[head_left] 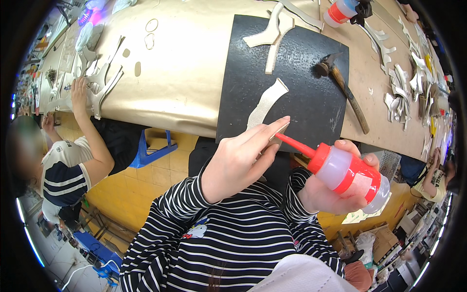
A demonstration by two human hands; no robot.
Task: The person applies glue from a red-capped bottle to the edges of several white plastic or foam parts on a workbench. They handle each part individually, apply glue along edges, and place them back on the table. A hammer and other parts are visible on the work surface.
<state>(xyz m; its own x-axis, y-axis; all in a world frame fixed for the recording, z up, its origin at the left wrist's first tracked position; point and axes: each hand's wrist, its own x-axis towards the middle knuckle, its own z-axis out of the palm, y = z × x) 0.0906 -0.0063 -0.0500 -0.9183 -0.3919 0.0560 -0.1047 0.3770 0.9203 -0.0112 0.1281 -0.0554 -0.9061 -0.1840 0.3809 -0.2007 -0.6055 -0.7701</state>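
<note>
My right hand is wrapped round a squeeze bottle with a translucent body, a red band and a red cap. Its long red nozzle points left, the tip close against the fingers of my left hand. Between those fingers and the thumb, my left hand pinches a thin pale piece, mostly hidden by the hand. Just beyond the knuckles, a curved cream strip shows over the black mat; its lower end disappears behind my hand, so I cannot tell if it rests there.
A hammer lies across the mat's right side, and joined cream pieces lie at its far edge. Another red-banded bottle stands beyond. Cut pieces are heaped at right. On the left, a co-worker handles similar pieces.
</note>
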